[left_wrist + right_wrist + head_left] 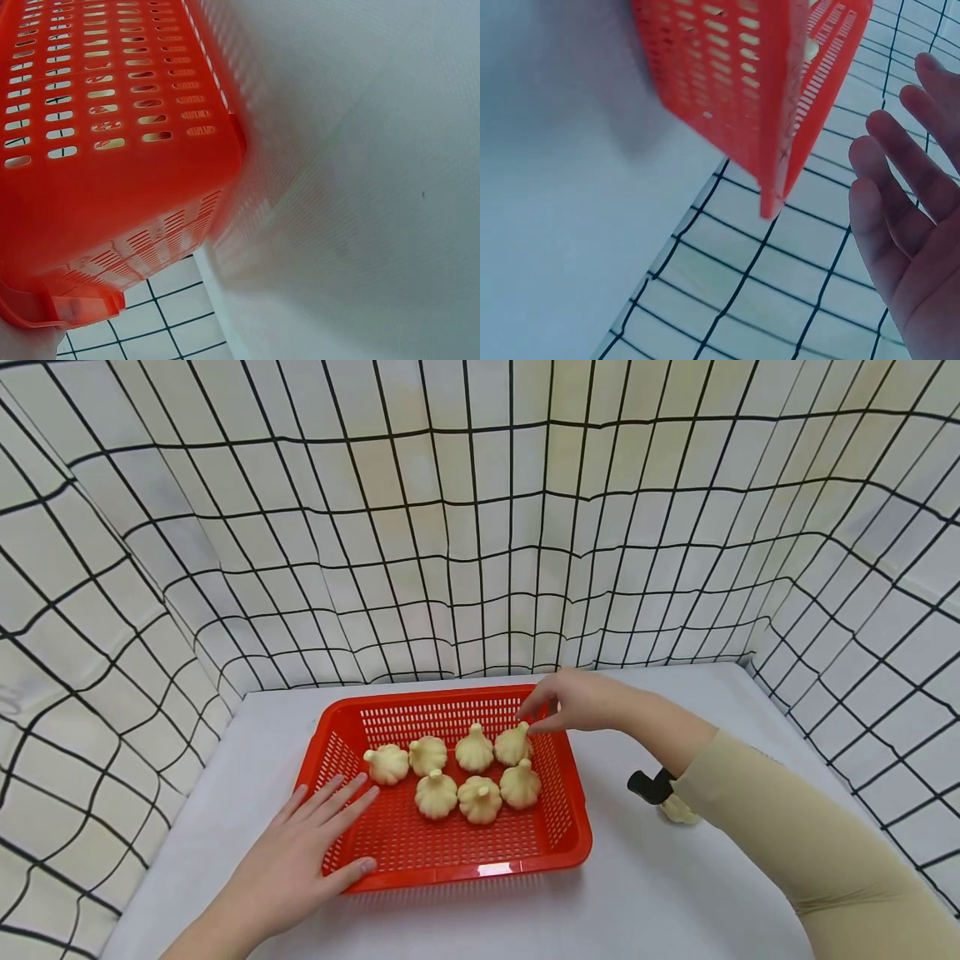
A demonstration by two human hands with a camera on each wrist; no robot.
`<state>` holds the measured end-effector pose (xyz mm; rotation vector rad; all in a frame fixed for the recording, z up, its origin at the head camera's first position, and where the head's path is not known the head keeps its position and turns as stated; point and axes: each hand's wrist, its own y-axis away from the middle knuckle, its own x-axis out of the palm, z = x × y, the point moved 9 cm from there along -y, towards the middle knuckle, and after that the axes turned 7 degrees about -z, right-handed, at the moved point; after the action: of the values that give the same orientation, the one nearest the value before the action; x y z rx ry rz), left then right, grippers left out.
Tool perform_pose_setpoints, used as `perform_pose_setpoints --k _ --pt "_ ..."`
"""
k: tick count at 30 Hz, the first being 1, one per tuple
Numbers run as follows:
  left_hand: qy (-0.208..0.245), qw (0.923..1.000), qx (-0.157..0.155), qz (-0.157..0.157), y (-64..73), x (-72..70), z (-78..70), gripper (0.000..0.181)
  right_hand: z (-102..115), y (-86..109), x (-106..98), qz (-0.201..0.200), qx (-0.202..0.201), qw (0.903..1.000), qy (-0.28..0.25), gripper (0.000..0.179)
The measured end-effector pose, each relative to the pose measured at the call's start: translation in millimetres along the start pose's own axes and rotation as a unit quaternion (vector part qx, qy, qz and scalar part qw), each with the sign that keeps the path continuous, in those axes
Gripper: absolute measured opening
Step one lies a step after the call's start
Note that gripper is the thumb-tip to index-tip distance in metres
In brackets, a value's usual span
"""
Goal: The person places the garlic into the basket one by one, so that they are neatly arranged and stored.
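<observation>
A red plastic basket (pixel 450 877) with slotted walls holds several pale garlic bulbs (pixel 436 794) on its bottom. My left hand (pixel 300 852) lies over the basket's front left corner, fingers straight and thumb across the front rim. Above the back right corner reaches my right hand (pixel 577 700), its fingertips right at the stem of the back right bulb (pixel 513 744). In the right wrist view the right fingers (pixel 915 180) are loosely bent and apart, with nothing seen between them. Seen from the left wrist, the basket's outer wall (pixel 112 180) hides most of what is inside.
Another garlic bulb (pixel 679 811) lies on the white table (pixel 645 893), right of the basket and partly hidden by the right forearm. A black device (pixel 651 787) shows below that wrist. Black netting (pixel 495 560) over white cloth encloses the back and both sides.
</observation>
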<state>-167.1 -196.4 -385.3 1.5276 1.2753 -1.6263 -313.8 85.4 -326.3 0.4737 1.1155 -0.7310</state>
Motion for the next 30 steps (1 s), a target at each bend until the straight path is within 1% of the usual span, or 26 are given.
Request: perform_pose_setpoints --k 4,7,10,15,18,24,27,30 --pt "-0.001 0.9999 0.006 -0.009 0.2 -2.2 -1.5 0.079 -15 15.7 -2 -0.003 0.014 0.9998 -0.012 0.026" --pt "0.001 0.9999 0.006 -0.012 0.2 -3.1 -2.4 0.079 -28 29.4 -1 -0.004 0.032 0.9991 -0.028 0.025" --pt "0.004 0.9999 0.006 -0.015 0.6 -4.1 -2.9 0.078 -45 43.4 3 0.000 0.055 0.9979 -0.033 0.025" --pt "0.007 0.9999 0.002 -0.010 1.1 -4.3 -2.3 0.078 -68 66.7 9 0.013 0.083 0.9958 -0.037 0.026" --pt "0.007 0.9999 0.002 -0.008 1.0 -4.4 -2.6 0.079 -78 81.3 10 0.014 0.087 0.9953 -0.041 0.026" --pt "0.005 0.9999 0.003 -0.011 0.8 -4.2 -3.0 0.079 -103 110.0 17 0.029 0.112 0.9920 -0.050 0.028" --pt "0.006 0.9999 0.001 -0.008 0.6 -4.0 -2.4 0.079 -115 124.1 22 0.040 0.124 0.9896 -0.061 0.032" --pt "0.006 1.0000 -0.004 0.000 0.1 -2.4 -0.9 0.079 -124 136.7 24 0.042 0.131 0.9881 -0.069 0.033"
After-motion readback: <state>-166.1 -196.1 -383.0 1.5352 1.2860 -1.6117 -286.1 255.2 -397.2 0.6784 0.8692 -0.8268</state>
